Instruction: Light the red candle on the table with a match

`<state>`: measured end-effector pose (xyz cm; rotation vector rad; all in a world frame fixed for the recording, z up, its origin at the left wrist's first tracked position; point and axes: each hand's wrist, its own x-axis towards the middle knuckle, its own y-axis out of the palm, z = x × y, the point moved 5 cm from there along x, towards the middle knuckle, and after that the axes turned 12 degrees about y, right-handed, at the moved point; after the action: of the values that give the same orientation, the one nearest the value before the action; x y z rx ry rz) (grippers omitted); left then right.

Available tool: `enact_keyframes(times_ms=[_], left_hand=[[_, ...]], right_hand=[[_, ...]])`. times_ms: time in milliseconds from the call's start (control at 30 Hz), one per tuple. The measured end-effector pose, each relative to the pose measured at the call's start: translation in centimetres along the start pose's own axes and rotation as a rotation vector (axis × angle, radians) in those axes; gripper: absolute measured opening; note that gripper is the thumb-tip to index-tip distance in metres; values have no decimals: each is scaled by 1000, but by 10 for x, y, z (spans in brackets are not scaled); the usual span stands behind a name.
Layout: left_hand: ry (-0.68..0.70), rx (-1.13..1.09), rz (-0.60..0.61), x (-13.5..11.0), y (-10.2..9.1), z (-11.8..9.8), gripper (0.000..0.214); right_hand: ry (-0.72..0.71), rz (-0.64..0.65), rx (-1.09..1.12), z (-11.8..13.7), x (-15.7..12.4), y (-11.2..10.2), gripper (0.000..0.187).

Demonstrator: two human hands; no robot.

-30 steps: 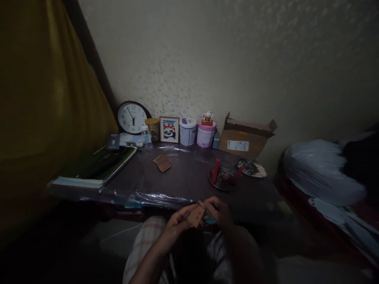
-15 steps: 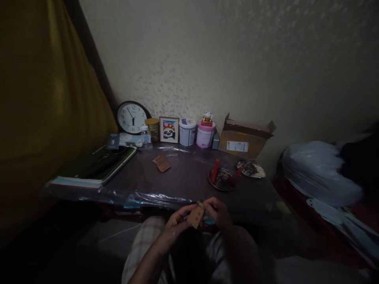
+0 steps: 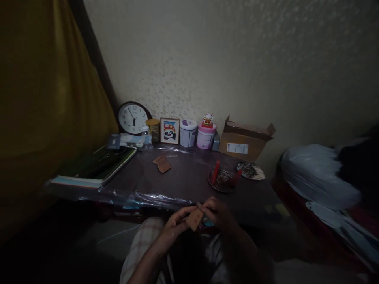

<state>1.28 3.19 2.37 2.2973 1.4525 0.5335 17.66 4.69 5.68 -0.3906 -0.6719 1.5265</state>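
In the head view, a small flat brown cardboard packet (image 3: 194, 219) with red print is held low in front of the table edge, over my lap. My left hand (image 3: 177, 221) is closed on its left side, thumb along the near edge. At its top right end, the fingers of my right hand (image 3: 217, 211) pinch the packet's upper edge. What lies under those fingertips is too small and dark to make out. Similar brown packets (image 3: 162, 164) lie on the table beyond my hands. A dish (image 3: 221, 190) with red candles (image 3: 216, 172) stands to their right.
Along the wall stand a clock (image 3: 134, 118), a framed panda picture (image 3: 169, 131), two tubs (image 3: 188, 134) and a cardboard box (image 3: 244, 142). Books (image 3: 97, 167) lie at the left. A plate of thin pale sticks (image 3: 251, 171) sits at the right. Plastic film covers the table (image 3: 183, 177).
The packet has tilted slightly and shifted a little down and left. My right fingers have moved slightly left over its top edge. The view has shifted a little.
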Motion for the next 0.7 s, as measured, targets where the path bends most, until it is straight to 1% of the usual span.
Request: enact_keyframes(times_ms=[67, 100, 200, 267, 400, 567, 700], left_hand=[[-17, -7, 18, 0, 1, 1, 43], [-28, -4, 27, 0, 1, 2, 44], [-52, 8, 42, -1, 1, 4, 42], [-65, -7, 44, -2, 2, 5, 39], [-77, -45, 33, -3, 4, 6, 38], [-91, -106, 0, -5, 5, 4, 37], [-80, -113, -6, -4, 6, 0, 37]], right_hand=[[-82, 72, -126, 5, 0, 0, 20], [-98, 107, -190, 6, 0, 0, 19], [-118, 214, -335, 9, 0, -1, 14], [-121, 255, -370, 10, 1, -2, 13], [-129, 279, -410, 12, 2, -3, 12], [-157, 264, -431, 14, 1, -3, 12], [-221, 288, -423, 20, -1, -6, 16]])
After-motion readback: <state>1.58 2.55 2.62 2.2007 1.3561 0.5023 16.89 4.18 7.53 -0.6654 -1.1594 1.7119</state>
